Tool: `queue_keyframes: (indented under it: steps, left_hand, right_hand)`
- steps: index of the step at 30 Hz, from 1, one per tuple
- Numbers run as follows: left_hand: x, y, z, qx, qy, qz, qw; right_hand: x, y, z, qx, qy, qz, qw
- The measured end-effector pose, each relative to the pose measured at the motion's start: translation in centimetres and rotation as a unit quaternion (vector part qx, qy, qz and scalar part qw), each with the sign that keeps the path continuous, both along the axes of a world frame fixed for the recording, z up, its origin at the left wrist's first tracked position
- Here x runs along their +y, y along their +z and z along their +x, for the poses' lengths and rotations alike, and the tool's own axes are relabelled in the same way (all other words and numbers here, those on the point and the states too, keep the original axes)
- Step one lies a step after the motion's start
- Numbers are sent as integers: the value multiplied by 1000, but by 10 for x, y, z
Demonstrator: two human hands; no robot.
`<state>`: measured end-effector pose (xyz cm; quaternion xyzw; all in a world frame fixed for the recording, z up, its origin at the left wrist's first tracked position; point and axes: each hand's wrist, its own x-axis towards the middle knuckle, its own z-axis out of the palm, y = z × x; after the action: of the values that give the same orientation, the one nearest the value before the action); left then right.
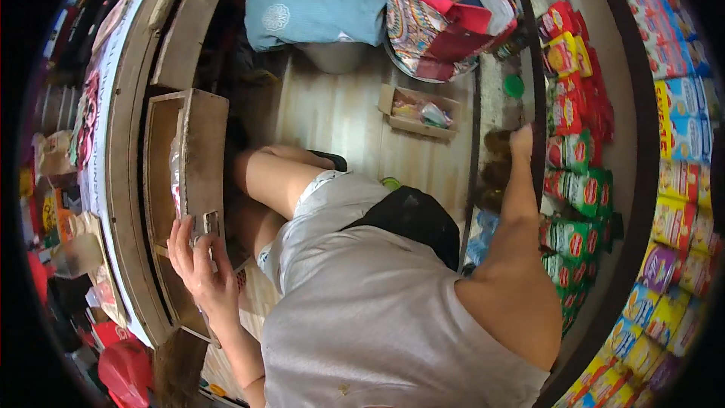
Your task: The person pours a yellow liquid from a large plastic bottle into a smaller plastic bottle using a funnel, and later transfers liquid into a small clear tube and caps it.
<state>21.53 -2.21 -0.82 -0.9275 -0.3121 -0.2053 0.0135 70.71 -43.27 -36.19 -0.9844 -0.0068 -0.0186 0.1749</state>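
A worn wooden drawer (205, 141) stands pulled out of the counter on the left, with a clear plastic packet (175, 173) visible inside. My left hand (207, 266) has its fingers over the top edge of the drawer front, beside a metal pull handle (210, 224). On the other side, my right arm reaches out to a dark shelf edge (538, 107). There my right hand (521, 141) rests against the edge, its fingers mostly hidden. Red and green sauce pouches (575, 192) line the shelf just beyond it.
A small open carton (422, 131) with packets sits on the floor ahead. Behind it are a patterned bag (430, 28) stuffed with cloth and a blue cushion (317, 0) atop a grey bin (334, 58). A black stool seat (416, 224) is by my hip. Packaged goods (674, 221) fill the far-right shelf.
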Motion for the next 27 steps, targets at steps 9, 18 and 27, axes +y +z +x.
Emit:
queue_keyframes:
  steps: [9,18,27]
  left_hand:
    - [-18,-3,-6,57,7,-3,998]
    - [-12,1,-51,62,39,-21,997]
    - [10,20,-108,1,77,7,997]
  right_hand:
    - [21,-16,18,49,33,-130,990]
    - [-27,-35,8,-76,138,-62,985]
    - [77,92,-48,-62,148,-186,969]
